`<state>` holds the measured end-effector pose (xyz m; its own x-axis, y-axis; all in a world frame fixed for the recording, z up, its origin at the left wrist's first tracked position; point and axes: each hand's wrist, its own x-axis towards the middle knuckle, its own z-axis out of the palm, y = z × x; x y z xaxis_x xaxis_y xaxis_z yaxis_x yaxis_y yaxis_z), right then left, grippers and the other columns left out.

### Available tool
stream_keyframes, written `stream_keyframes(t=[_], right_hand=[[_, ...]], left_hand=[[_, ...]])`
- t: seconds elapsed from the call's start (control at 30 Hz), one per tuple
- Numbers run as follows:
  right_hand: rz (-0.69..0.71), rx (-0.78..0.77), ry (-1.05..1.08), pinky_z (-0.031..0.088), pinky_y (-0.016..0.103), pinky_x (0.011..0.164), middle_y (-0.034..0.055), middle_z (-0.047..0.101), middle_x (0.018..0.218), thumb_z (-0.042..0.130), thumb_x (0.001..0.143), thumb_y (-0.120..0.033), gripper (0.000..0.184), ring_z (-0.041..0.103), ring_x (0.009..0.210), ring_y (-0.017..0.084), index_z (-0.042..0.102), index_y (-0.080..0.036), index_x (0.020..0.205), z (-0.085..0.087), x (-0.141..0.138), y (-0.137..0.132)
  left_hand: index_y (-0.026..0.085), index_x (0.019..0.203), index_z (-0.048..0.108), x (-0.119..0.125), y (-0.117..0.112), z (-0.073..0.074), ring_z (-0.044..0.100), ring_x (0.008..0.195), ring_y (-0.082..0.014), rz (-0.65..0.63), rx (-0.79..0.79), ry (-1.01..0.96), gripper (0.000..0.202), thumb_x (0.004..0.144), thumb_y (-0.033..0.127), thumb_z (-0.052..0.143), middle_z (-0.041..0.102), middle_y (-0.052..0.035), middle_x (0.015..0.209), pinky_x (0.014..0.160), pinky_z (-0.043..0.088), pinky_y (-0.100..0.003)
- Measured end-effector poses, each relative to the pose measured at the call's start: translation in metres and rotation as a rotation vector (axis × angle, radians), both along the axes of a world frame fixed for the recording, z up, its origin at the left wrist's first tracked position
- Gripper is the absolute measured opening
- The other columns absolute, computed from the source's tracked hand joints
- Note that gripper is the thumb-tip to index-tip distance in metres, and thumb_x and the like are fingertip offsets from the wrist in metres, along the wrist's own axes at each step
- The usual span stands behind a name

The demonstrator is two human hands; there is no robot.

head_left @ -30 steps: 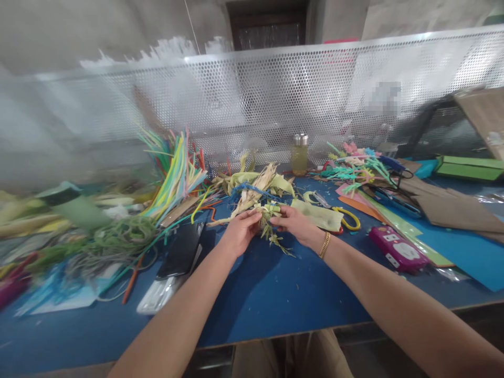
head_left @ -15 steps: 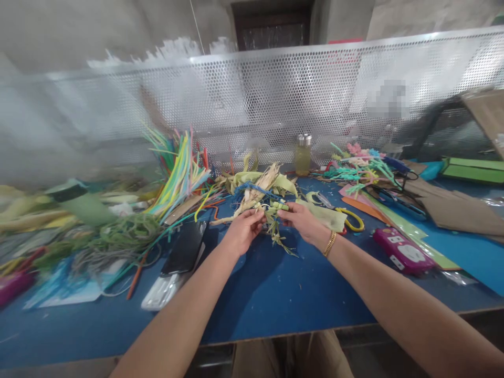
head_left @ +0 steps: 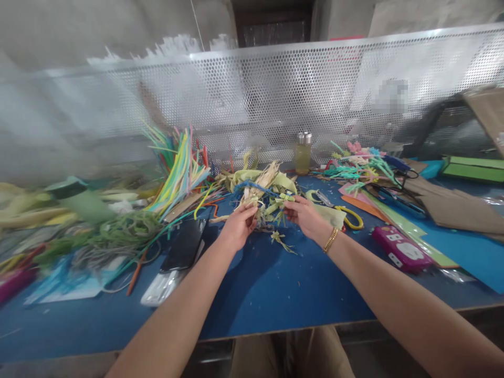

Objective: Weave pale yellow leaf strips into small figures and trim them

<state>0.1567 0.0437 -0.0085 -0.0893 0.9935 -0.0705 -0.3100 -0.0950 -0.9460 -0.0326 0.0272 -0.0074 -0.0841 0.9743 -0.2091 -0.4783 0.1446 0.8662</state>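
Both hands work over a pile of pale green and straw-coloured corn husks [head_left: 270, 178] at the middle of the blue table. A blue strand [head_left: 255, 186] runs across the pile. My left hand [head_left: 240, 226] is closed in a pinch at the pile's near left side; what its fingertips hold is too small to make out. Opposite it, my right hand [head_left: 305, 214] pinches a small light-green husk piece [head_left: 287, 197] between thumb and fingers. A shredded husk scrap [head_left: 281, 241] lies on the table just below the hands.
Yellow-handled scissors [head_left: 350, 219] lie right of the pile. A black phone [head_left: 184, 245] rests to the left, near coloured pipe cleaners [head_left: 177, 176]. Behind stand a glass bottle [head_left: 303, 154] and a perforated metal screen [head_left: 275, 94]. A purple case [head_left: 399, 249] sits at right.
My hands have moved slightly apart, the right one a little up and to the right with the green husk piece. The shredded scrap now shows apart below them.
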Motion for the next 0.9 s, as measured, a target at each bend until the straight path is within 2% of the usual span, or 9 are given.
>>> stream_keyframes(t=[0.1,0.2,0.4,0.5,0.63,0.9], right_hand=[[0.042,-0.001,-0.014,0.045,0.024,0.06,0.0006,0.065,0.074,0.072,0.07,-0.027,0.018,0.059,0.066,0.011,0.057,-0.02,0.077,0.0,0.0,-0.002],[0.071,0.03,-0.042,0.043,0.023,0.059,0.0003,0.063,0.072,0.075,0.069,-0.037,0.026,0.057,0.066,0.011,0.058,-0.019,0.076,-0.004,-0.001,-0.001],[0.068,0.256,-0.158,0.04,0.025,0.061,-0.0016,0.057,0.064,0.076,0.065,-0.046,0.034,0.047,0.061,0.01,0.057,-0.018,0.065,-0.011,0.001,0.009],[0.031,0.329,-0.192,0.04,0.027,0.065,-0.0013,0.058,0.066,0.075,0.066,-0.046,0.033,0.048,0.065,0.011,0.06,-0.016,0.067,-0.006,0.003,0.009],[0.033,0.337,-0.251,0.04,0.027,0.064,-0.0004,0.059,0.067,0.074,0.067,-0.043,0.03,0.049,0.065,0.011,0.063,-0.015,0.071,-0.001,0.001,0.005],[0.115,0.317,-0.214,0.045,0.028,0.072,0.0001,0.065,0.077,0.076,0.065,-0.031,0.025,0.057,0.073,0.012,0.062,-0.017,0.08,-0.007,-0.005,0.002]], left_hand=[[0.019,0.081,0.069,0.002,0.0,-0.001,0.057,0.056,-0.0065,-0.001,-0.001,0.004,0.025,0.06,0.01,0.08,0.067,0.0038,0.071,0.055,0.044,-0.018],[0.018,0.08,0.07,0.004,-0.001,0.0,0.059,0.058,-0.0067,-0.009,0.021,0.013,0.025,0.059,0.009,0.08,0.067,0.0031,0.072,0.055,0.043,-0.018],[0.018,0.08,0.07,0.007,-0.003,0.0,0.057,0.057,-0.0064,-0.059,0.051,0.051,0.026,0.057,0.013,0.083,0.065,0.0033,0.069,0.054,0.043,-0.018],[0.017,0.08,0.071,0.007,-0.004,0.001,0.056,0.056,-0.0061,-0.065,0.048,0.055,0.026,0.058,0.012,0.083,0.065,0.0035,0.068,0.053,0.043,-0.018],[0.017,0.08,0.07,0.009,-0.005,0.002,0.057,0.056,-0.006,-0.065,0.037,0.043,0.024,0.06,0.011,0.081,0.065,0.0038,0.068,0.054,0.044,-0.018],[0.017,0.081,0.07,0.009,-0.007,0.005,0.058,0.056,-0.0067,-0.077,0.036,-0.003,0.023,0.062,0.008,0.079,0.066,0.0031,0.07,0.052,0.044,-0.018]])
